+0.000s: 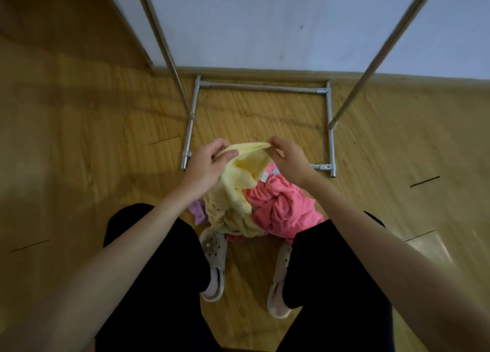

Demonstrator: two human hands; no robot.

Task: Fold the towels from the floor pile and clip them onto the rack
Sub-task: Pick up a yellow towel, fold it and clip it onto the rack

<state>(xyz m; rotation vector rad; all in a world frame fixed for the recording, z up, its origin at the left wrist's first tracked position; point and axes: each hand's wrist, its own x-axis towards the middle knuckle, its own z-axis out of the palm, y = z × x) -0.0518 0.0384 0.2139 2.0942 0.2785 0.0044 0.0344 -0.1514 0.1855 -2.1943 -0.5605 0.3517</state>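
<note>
Both hands are on the yellow towel (pixel 238 181) right in the middle of the frame. The left hand (pixel 205 166) has a closed grip, fingers and thumb curled round the towel's left end, and the right hand (pixel 287 160) pinches the top edge between thumb and fingertips just to the right of it. Between the two grips the edge is pulled into a short bunched band, and the rest of the towel hangs down in crumpled folds onto the pile below.

Just right of it and touching it is a pink towel (pixel 283 211), scrunched up on the floor, with a small white tag showing near its upper edge. A bit of a lilac towel (pixel 197 212) sticks out from under the yellow one on the lower left.

The pile sits on the wooden floor (pixel 92 144) right in front of the person's feet, in pale clogs (pixel 214 261) and black trousers (pixel 164 272), lower centre of the frame.

Further out, the metal rack (pixel 265 87) has its base frame flat on the floor just behind the pile, with two uprights running up toward the top left and top right corners. Behind that is a pale wall (pixel 265 20) with a wooden skirting strip along the bottom.
</note>
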